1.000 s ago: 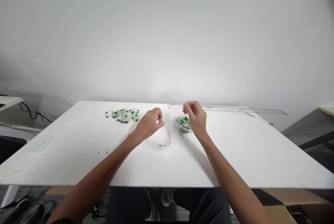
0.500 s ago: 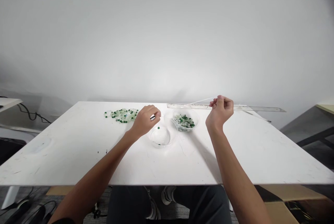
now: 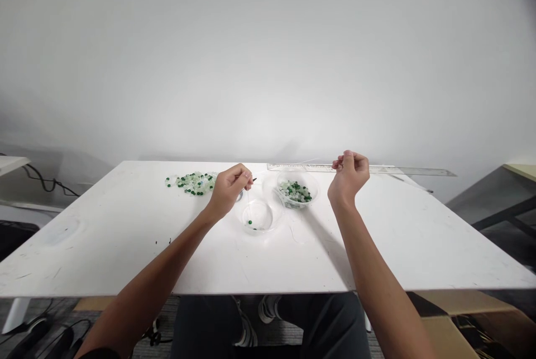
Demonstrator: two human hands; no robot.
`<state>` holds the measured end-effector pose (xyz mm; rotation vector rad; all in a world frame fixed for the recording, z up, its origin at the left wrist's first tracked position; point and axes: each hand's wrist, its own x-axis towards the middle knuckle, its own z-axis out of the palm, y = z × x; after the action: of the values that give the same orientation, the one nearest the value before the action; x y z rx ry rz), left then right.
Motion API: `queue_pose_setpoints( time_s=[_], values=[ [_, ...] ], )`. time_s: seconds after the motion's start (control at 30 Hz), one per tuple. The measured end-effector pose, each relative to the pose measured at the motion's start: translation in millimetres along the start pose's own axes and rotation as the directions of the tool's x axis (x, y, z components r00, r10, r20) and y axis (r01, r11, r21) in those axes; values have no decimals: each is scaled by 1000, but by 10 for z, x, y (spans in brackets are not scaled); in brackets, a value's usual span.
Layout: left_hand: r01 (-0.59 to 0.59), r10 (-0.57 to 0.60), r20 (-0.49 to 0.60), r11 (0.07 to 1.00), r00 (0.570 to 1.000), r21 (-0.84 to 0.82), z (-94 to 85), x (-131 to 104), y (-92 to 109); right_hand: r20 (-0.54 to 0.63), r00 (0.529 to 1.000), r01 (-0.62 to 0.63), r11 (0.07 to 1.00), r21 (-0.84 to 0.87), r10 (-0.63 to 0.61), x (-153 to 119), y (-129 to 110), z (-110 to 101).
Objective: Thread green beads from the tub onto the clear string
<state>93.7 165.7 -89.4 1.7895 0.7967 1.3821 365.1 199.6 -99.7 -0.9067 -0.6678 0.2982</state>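
My left hand is closed in a pinch above the near clear plastic bowl. A thin thread runs down from its fingertips, with a dark green bead hanging at the bowl. A small dark tip pokes out beside these fingers, and what it belongs to is hidden. To the right, my right hand is raised and pinched near the ruler; a faint pale strand leads toward its fingers. Between the hands stands a second clear bowl of green and whitish beads.
A loose pile of green and pale beads lies left of my left hand. The long clear ruler stretches along the table's back edge by the wall. A loose pale thread curls on the white table.
The green bead has dropped lower beneath my left hand, which has shifted slightly left. My right hand has moved a little left, and its thread is no longer seen drawn straight.
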Motion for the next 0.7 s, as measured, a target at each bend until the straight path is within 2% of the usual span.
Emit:
queue_pose_setpoints(
  time_s=[0.2, 0.3, 0.37, 0.43, 0.5, 0.57, 0.63, 0.67, 0.7],
  values=[
    [7, -5, -97, 1000, 995, 19, -11, 30, 8, 31, 999, -28, 999, 21, 27, -15, 0, 5],
    [30, -25, -97, 998, 995, 51, -26, 35, -7, 74, 996, -55, 998, 17, 54, -18, 11, 16],
    [62, -50, -102, 991, 994, 121, -36, 37, -30, 136, 987, -89, 996, 13, 86, -23, 21, 25],
    [138, -108, -125, 955, 986, 264, -42, 40, -76, 276, 951, -141, 990, -12, 139, -44, 19, 35],
    [226, -175, -152, 853, 973, 470, -41, 45, -147, 480, 852, -196, 977, -79, 210, -91, -5, 46],
    [259, -179, -188, 685, 966, 681, -30, 52, -228, 655, 701, -220, 959, -179, 283, -165, -59, 59],
    [245, -98, -229, 538, 968, 806, -13, 59, -285, 751, 569, -201, 942, -268, 335, -259, -136, 77],
    [228, -48, -237, 509, 970, 830, -5, 61, -295, 780, 519, -183, 936, -299, 351, -309, -179, 89],
    [198, -10, -226, 520, 974, 831, 2, 62, -289, 803, 474, -167, 932, -322, 362, -359, -220, 102]
  ],
)
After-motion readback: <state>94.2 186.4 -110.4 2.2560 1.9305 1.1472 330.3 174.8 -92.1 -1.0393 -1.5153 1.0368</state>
